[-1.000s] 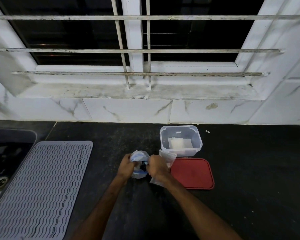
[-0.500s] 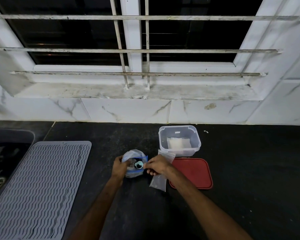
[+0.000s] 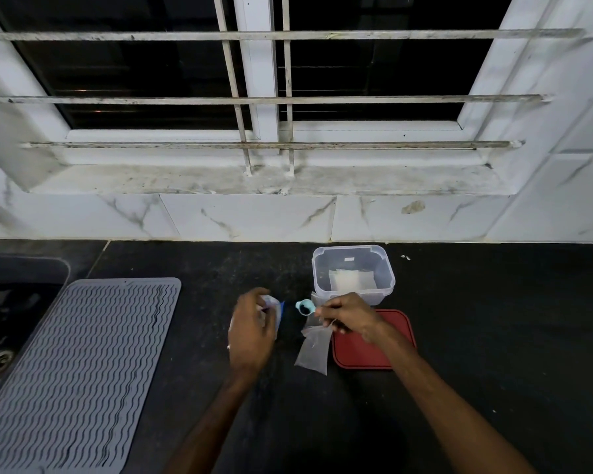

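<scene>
My left hand (image 3: 252,331) holds a clear plastic bag with a blue edge (image 3: 275,309) just above the black counter (image 3: 493,336). My right hand (image 3: 348,314) pinches a small light-blue scoop (image 3: 304,306) with dark contents, held level between the two hands. The same hand also grips a small empty clear pouch (image 3: 314,350) that hangs down from it. Behind my right hand stands an open clear plastic box (image 3: 353,273) with a white packet inside. Its red lid (image 3: 363,354) lies flat on the counter under my right wrist.
A grey ribbed drying mat (image 3: 72,371) lies at the left, with a dark sink (image 3: 11,302) beyond it. A white tiled wall and a barred window sill (image 3: 271,181) run along the back of the counter.
My right hand has drawn the light-blue scoop out of the blue-edged bag and moved it right. My left hand has shifted over the bag, and the two hands have come apart.
</scene>
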Motion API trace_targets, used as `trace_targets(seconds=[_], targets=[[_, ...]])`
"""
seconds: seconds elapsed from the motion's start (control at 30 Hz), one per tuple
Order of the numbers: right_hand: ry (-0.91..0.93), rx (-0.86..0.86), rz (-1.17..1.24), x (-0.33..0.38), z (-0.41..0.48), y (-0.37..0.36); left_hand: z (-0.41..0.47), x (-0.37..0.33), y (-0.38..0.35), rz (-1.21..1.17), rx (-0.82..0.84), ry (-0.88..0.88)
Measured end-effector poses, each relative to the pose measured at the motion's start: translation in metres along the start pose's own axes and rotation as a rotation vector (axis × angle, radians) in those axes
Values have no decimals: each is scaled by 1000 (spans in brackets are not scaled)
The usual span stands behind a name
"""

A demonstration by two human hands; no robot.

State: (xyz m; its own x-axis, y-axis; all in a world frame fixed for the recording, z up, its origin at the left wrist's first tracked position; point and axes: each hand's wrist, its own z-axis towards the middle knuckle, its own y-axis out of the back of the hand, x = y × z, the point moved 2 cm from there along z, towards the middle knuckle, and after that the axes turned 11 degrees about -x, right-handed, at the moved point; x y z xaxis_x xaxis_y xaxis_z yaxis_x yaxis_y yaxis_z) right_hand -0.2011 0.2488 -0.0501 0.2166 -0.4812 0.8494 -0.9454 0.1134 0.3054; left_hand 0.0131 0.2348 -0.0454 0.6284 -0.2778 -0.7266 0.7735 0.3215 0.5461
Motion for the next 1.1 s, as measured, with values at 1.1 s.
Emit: trace_targets(seconds=[1.1], targets=[[293,-94,-524,3,-8,15,-18,-12,-52,215,448,-9]])
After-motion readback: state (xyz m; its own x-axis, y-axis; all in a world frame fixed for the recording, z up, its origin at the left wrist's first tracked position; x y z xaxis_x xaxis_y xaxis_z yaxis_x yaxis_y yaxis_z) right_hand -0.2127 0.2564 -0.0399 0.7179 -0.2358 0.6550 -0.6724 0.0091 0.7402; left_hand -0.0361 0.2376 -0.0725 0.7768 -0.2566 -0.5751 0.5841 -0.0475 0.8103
